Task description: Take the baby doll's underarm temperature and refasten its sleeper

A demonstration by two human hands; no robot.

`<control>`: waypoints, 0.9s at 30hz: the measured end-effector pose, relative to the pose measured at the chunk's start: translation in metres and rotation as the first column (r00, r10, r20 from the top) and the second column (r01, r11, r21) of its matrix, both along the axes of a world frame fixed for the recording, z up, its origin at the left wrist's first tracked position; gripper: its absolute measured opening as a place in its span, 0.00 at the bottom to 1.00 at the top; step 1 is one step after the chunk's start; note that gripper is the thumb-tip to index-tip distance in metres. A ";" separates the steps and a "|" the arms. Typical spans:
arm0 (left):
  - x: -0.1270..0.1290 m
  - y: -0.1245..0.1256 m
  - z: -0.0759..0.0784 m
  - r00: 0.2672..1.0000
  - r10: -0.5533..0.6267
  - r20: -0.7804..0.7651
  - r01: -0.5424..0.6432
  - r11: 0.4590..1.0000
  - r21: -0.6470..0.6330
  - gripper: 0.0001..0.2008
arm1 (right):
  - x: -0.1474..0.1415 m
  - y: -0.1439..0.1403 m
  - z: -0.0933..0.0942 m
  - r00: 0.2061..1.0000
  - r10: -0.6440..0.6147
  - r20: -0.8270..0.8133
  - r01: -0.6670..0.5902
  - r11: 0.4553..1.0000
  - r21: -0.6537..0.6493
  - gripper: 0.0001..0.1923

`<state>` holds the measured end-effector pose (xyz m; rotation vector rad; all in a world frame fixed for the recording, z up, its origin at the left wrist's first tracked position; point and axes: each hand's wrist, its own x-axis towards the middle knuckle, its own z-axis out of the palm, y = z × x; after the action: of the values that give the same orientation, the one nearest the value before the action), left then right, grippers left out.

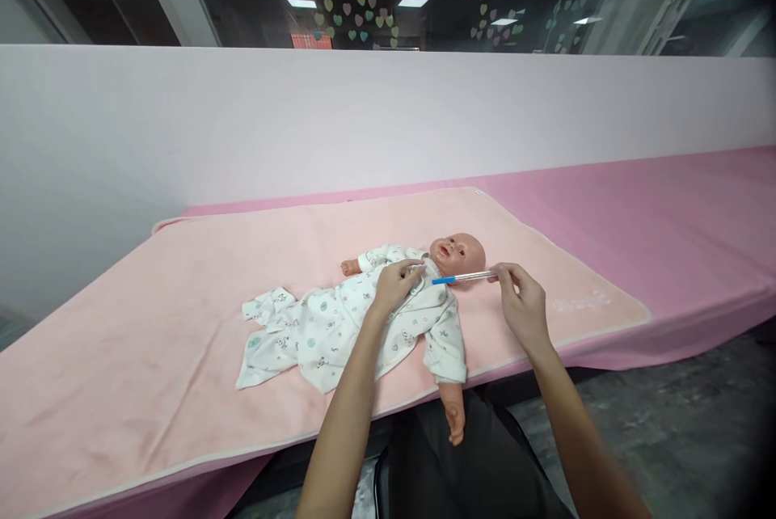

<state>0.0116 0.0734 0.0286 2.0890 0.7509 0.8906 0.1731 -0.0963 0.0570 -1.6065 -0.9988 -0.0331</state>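
Pink towel (182,317) covers the worktop; on it I see the doll (394,305) lying face up. My left hand (394,284) pinches its collar, my right hand (521,305) fingers clamp a thermometer (464,278) near its neck.

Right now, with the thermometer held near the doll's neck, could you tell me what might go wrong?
1. The right hand pinches the thermometer only at its far end, so the blue tip could wobble or slip.
2. The doll lies near the table's front edge, one arm hanging over it; a tug might drag it off.
3. The left hand holds the collar lightly, so the fabric could close over the tip.
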 end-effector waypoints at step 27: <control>-0.001 0.001 -0.004 0.977 -0.027 0.213 0.040 0.997 -0.060 0.16 | -0.054 0.092 -0.055 0.889 0.090 0.450 -0.185 0.968 0.172 0.14</control>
<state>0.0111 0.0746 0.0243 1.9084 0.6209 1.0382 0.1191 -0.0043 0.0019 -1.3533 -1.4073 -0.4090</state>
